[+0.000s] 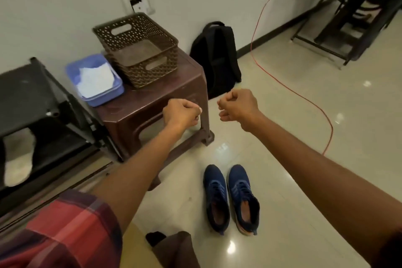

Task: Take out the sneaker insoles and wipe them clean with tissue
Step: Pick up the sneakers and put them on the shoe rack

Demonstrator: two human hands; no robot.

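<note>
Left hand (181,113) and right hand (236,107) fisted, empty, 2 navy sneakers (243,198) on floor (304,137) well below them

White wall (54,6), glossy tile floor (304,137), brown stool (139,115), black rack (32,93) left.

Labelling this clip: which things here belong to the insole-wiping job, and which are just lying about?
Job: left sneaker, right sneaker, both with insoles in, tissue in blue tub.
Lying about: brown basket, stool, backpack, red cable, black rack.
</note>
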